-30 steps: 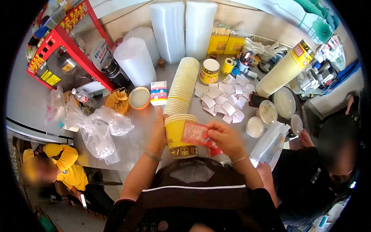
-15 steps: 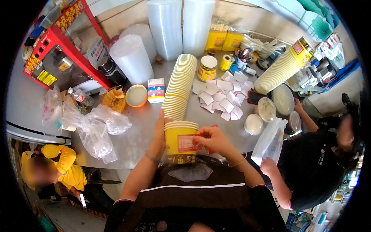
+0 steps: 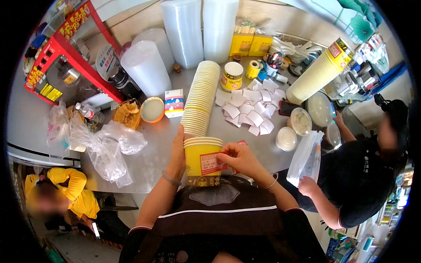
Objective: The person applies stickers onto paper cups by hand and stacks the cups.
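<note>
Close to my body are yellow paper cups (image 3: 192,160), a few nested together with white rims showing. My left hand (image 3: 177,153) is closed around their left side, its fingers mostly hidden behind them. A red-and-white printed label (image 3: 209,163) lies against the front of the outer cup. At its right edge, my right hand (image 3: 235,157) pinches it between thumb and fingertips. Just beyond the cups, a long leaning stack of cups (image 3: 201,98) extends across the table. White curved paper pieces (image 3: 254,117) lie scattered to the right of that stack.
Plastic bags (image 3: 109,149) cover the left of the metal table (image 3: 160,151). Lidded tubs (image 3: 286,139) and another cup stack (image 3: 318,72) stand right. A co-worker (image 3: 362,175) at right holds a white bag (image 3: 305,158). A person in yellow (image 3: 81,197) sits left.
The label's printed face now shows more fully against the cup, and my right fingers have slid to its right edge. The view has shifted slightly. My left hand keeps its hold.
</note>
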`<state>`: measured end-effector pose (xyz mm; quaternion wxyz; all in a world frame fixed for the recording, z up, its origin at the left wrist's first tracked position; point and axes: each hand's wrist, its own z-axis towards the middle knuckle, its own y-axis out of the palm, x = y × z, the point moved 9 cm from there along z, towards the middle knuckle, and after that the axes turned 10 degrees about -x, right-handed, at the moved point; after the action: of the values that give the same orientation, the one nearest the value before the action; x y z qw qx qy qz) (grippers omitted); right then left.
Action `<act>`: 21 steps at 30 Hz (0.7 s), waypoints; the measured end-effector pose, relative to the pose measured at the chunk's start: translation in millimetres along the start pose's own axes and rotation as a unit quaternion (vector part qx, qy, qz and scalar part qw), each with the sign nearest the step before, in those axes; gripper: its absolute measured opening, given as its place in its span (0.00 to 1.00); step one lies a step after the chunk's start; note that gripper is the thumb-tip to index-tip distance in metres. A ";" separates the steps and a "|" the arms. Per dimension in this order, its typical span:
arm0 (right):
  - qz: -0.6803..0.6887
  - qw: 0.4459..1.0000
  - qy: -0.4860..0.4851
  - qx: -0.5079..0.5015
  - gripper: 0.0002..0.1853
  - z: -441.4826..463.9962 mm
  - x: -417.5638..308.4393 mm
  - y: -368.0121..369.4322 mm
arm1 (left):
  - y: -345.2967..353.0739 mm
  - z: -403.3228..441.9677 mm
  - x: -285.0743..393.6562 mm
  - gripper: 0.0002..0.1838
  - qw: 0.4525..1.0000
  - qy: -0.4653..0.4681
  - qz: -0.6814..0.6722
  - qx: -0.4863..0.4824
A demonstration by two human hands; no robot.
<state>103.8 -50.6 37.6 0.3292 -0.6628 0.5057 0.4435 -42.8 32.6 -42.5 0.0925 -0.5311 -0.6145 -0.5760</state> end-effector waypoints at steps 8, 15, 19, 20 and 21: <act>-0.128 0.988 -0.073 0.039 0.11 -1.8 -20.7 -1.3 | 31.2 -8.5 -9.0 0.35 0.993 -0.048 -0.102 -0.019; -0.055 0.996 -0.066 0.039 0.14 5.1 -21.1 3.8 | 54.6 -15.9 -3.9 0.34 0.988 -0.075 -0.137 -0.017; -0.107 0.989 -0.064 0.083 0.15 3.5 -24.7 -4.7 | 57.1 -13.9 -2.6 0.34 0.987 -0.077 -0.141 -0.013; -0.138 0.978 -0.082 0.133 0.15 1.2 -23.6 -14.2 | 58.7 -13.6 -2.1 0.34 0.987 -0.077 -0.144 -0.012; -0.169 0.963 -0.100 0.184 0.16 -4.0 -29.1 -21.5 | 58.8 -12.3 -0.8 0.34 0.987 -0.076 -0.140 -0.011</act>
<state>122.7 -37.3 65.7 0.5643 -0.6191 0.4235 0.3448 -4.0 8.9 -3.3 -0.0425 -0.4831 -0.6815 -0.5481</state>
